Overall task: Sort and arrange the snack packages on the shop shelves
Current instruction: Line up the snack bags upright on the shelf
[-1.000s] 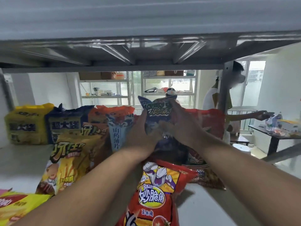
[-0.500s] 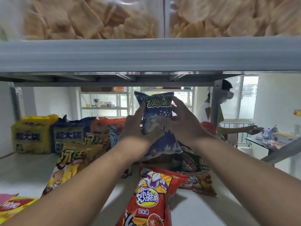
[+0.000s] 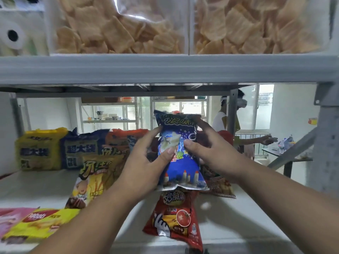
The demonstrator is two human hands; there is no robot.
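A blue snack bag [image 3: 180, 167] with white stars stands upright in the middle of the grey shelf [image 3: 36, 187], held between both hands. My left hand [image 3: 146, 162] grips its left side, thumb across the front. My right hand [image 3: 211, 153] grips its right side and upper edge. In front of it a red tomato-flavour bag [image 3: 176, 219] lies flat. A yellow chip bag [image 3: 95, 176] leans to the left. A brown-green bag [image 3: 218, 182] lies partly hidden behind the blue one.
Yellow [image 3: 40, 149], dark blue [image 3: 82, 147] and orange [image 3: 122, 138] packs stand along the back left. A yellow-red pack [image 3: 40, 224] lies at the front left. Clear bags of crackers [image 3: 128, 24] fill the shelf above. A person [image 3: 225, 121] stands behind the rack at right.
Both hands have drawn the blue bag toward me and stood it lower over the red bag. The camera has tilted up, so the upper shelf's crackers show.
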